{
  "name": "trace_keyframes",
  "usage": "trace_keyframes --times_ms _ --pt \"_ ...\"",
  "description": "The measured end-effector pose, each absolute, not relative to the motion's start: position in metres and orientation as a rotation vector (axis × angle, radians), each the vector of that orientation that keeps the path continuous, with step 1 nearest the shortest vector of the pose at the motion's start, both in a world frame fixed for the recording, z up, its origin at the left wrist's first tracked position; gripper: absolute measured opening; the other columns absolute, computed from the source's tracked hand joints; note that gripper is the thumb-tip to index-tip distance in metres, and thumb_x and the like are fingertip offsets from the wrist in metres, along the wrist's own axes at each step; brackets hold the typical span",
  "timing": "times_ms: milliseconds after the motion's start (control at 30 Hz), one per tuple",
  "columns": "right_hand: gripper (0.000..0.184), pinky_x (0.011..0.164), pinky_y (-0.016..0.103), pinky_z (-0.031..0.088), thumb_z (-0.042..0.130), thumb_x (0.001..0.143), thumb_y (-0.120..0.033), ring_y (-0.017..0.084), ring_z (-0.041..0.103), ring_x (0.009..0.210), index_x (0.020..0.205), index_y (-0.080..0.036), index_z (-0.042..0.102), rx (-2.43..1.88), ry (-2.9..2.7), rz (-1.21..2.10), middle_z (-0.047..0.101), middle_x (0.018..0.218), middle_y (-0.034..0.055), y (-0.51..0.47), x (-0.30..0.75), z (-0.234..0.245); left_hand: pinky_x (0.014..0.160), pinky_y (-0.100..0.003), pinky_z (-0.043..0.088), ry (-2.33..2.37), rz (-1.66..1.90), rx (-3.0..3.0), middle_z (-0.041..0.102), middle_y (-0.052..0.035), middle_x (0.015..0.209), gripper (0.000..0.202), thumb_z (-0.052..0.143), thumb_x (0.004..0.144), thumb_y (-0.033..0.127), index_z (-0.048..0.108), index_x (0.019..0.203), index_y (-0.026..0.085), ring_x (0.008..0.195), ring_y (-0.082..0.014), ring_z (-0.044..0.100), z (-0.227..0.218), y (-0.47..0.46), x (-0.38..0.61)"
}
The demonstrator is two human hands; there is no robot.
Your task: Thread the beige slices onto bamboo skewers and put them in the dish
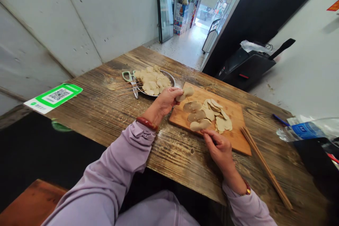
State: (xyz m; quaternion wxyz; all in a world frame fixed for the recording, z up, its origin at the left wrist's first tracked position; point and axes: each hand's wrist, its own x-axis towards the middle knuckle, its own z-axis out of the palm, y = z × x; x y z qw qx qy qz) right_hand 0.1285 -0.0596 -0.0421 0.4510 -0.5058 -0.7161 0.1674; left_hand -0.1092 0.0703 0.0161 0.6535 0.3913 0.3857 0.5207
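Note:
Between my hands, above the cutting board (180, 114), hangs a row of thin, rounded beige slices (196, 116) threaded on a skewer that is mostly hidden. My left hand (167, 99) is closed, pinching the slice (186, 93) at the far end of the row. At the near end, my right hand (218, 148) has its fingers pinched on the skewer just below the lowest slice. Loose slices (224, 120) lie in a pile on the board's right part. Left of the board, a round metal plate (171, 77) holds heaped slices on skewers (127, 86), their bare ends pointing left.
Green-handled scissors (134, 86) lie beside the plate. A bundle of bare skewers (267, 169) rests right of the board. At the right edge are a plastic bottle (302, 130) and a black container (309, 155). A QR code card (57, 95) sits at the table's left edge.

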Motion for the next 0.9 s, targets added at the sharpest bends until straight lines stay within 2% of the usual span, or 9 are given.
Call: trace_keyframes --times_ms 500,733,900 --pt "0.019 0.071 0.03 0.062 0.062 0.093 -0.031 0.021 0.079 0.077 0.094 -0.023 0.079 -1.308 -1.695 0.524 0.083 0.088 0.0052 -0.0613 0.1243 -0.0366 0.055 -0.025 0.03 0.916 1.298 1.108 0.056 0.0013 0.059 0.019 0.074 0.064 0.034 0.069 0.064 0.015 0.056 -0.0086 0.04 0.0219 0.0638 -0.1044" --pt "0.018 0.068 0.028 0.06 0.062 0.093 -0.031 0.02 0.077 0.073 0.094 -0.022 0.078 -1.312 -1.682 0.583 0.082 0.084 0.0045 -0.0613 0.1243 -0.035 0.057 -0.025 0.032 0.935 1.37 1.18 0.06 0.0006 0.061 0.019 0.073 0.066 0.033 0.071 0.066 0.014 0.058 -0.0089 0.043 0.0239 0.0612 -0.103" --pt "0.018 0.07 0.028 0.06 0.063 0.093 -0.031 0.02 0.077 0.077 0.092 -0.022 0.078 -1.31 -1.664 0.61 0.082 0.086 0.005 -0.0612 0.1248 -0.0374 0.06 -0.025 0.037 0.957 1.403 1.288 0.063 -0.0003 0.064 0.021 0.071 0.071 0.035 0.074 0.071 0.014 0.06 -0.0101 0.048 0.0184 0.0646 -0.1024"
